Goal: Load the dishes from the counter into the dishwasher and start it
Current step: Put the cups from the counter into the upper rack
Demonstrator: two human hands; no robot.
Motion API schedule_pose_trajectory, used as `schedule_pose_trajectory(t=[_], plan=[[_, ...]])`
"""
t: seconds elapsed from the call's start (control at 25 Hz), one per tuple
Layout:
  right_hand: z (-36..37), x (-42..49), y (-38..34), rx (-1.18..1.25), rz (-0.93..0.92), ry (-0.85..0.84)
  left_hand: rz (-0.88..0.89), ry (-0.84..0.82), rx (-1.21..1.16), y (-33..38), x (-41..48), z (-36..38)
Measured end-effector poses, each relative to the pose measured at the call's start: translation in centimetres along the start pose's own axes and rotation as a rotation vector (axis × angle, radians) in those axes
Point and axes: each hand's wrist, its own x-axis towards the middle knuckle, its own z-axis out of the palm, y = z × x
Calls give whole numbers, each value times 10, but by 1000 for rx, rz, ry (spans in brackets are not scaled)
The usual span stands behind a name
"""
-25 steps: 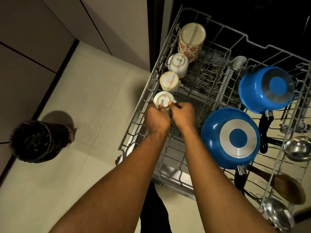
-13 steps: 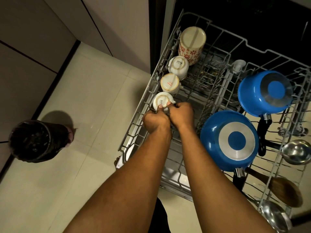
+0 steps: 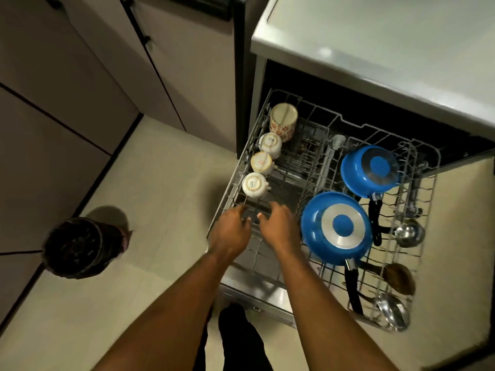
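Note:
The dishwasher's wire rack [image 3: 242, 167] is pulled out under the counter [image 3: 388, 46]. Along its left side stand three small white cups upside down; the nearest cup [image 3: 254, 184] sits free. Behind them is a taller patterned mug [image 3: 283, 121]. Two blue pans lie upside down on the right, a large one [image 3: 337, 228] and a smaller one [image 3: 371, 170]. My left hand [image 3: 230, 231] and my right hand [image 3: 278, 227] hover just in front of the nearest cup, fingers loosely spread, holding nothing.
Steel ladles [image 3: 409, 232] and a wooden spoon [image 3: 399, 278] lie at the rack's right edge. A dark round bin [image 3: 77, 247] stands on the tiled floor to the left. Cabinet fronts [image 3: 67, 84] line the left side.
Both hands have let go of the nearest white cup and drawn back toward me. The view has pulled back and up, and the counter top now shows.

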Motion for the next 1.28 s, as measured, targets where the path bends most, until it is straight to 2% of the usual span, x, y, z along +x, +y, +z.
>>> schedule_pose_trajectory(t=[0.16,0.32,0.56,0.72,0.92,1.08,1.28], plan=[[-19,-48,-27,-159,-155,87,161,2,343,5,-39,-64],[-47,-67,-67,-264,-250,203,233,88,465,2,-55,-127],[-76,-84,-147,-315,-309,338,328,246,484,-2,-50,-210],[-77,-90,-238,-338,-360,420,441,390,498,-13,-44,-301],[-70,-91,-354,-339,-421,547,477,495,456,-35,-19,-408],[-66,-87,-415,-289,-449,586,513,524,446,-41,5,-462],[-78,-61,-432,-230,-384,607,541,491,441,-37,40,-482]])
